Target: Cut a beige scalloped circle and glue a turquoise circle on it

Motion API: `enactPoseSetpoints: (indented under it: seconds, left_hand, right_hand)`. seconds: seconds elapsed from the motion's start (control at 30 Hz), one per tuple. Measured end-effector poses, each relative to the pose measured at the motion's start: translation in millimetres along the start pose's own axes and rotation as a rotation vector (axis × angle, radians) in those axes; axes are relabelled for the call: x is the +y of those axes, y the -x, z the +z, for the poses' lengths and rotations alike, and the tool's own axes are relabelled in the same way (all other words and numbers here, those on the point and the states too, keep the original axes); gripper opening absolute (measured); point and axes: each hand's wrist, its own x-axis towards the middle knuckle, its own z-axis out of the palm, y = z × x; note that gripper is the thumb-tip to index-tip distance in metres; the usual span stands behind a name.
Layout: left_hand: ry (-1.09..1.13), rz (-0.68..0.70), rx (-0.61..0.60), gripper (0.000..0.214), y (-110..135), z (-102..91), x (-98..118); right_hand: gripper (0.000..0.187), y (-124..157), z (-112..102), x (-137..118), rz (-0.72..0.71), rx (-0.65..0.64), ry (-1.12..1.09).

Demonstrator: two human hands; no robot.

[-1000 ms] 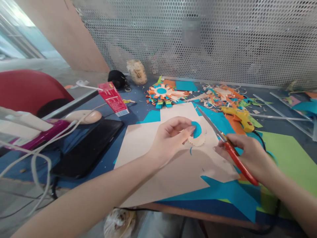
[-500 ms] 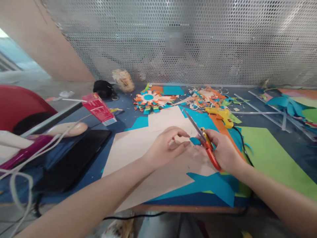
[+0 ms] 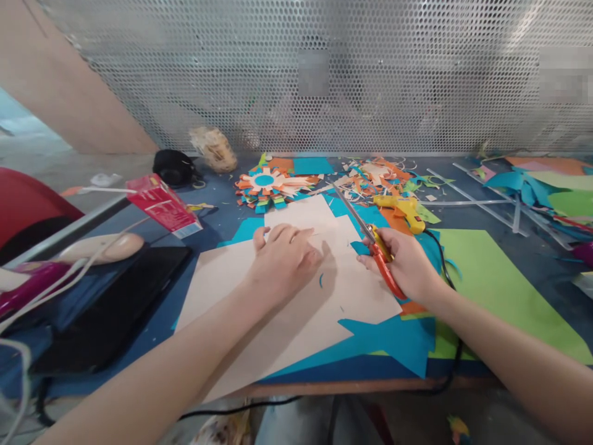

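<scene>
A: What lies nearest, at the front of the tabletop (image 3: 546, 259)?
B: One jagged blue sheet (image 3: 393, 340), partly tucked under one big cream sheet (image 3: 296, 309). One green sheet (image 3: 491, 278) lies to the right and one black tablet (image 3: 111, 309) to the left.
A: And the hands?
B: Two. The left hand (image 3: 283, 261) lies palm down on the cream sheet with its fingers stretched out, its grip slack and closed on nothing (whatever may sit beneath the palm is hidden). The right hand (image 3: 410, 267) has its grip wrapped round the red handles of one pair of scissors (image 3: 377, 250).
A: Where do the blades point?
B: Away from the grip, up and to the left, and they look closed. A small blue scrap (image 3: 359, 248) sits at the right fingertips, just beside the handles. One thin blue sliver (image 3: 320, 279) lies on the cream sheet between the hands.
A: Farther back?
B: One yellow glue gun (image 3: 401, 207) lies just beyond the right hand, its black cord trailing past the wrist. On the left is one red carton (image 3: 162, 204). Behind those are one paper rosette (image 3: 266, 182) and a heap of scraps (image 3: 370, 173), then the perforated metal screen (image 3: 324, 80).
</scene>
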Motion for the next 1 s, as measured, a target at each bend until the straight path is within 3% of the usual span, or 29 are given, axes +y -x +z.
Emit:
enactPoseSetpoints:
  seconds: [0.23, 0.5, 0.6, 0.8, 1.0]
  left_hand:
    - [-0.073, -0.098, -0.207, 0.049, -8, 4.1, -1]
    - [-0.067, -0.118, -0.268, 0.050, -7, 1.3, -3]
    - [-0.068, -0.115, -0.232, 0.051, -7, 4.3, -6]
    - [-0.076, -0.099, -0.200, 0.050, -6, 5.1, -6]
    - [-0.080, -0.089, -0.251, 0.048, -9, -0.6, -1]
  right_hand:
    - [0.043, 1, 0, -5, -0.006, 0.017, 0.035]
    - [0.036, 3, -3, -2, 0.048, 0.032, -0.055]
    - [0.035, 4, -3, -7, 0.081, 0.020, -0.078]
    - [0.019, 6, -1, -13, 0.042, 0.010, 0.027]
    - [0.017, 5, -2, -10, 0.016, 0.014, 0.081]
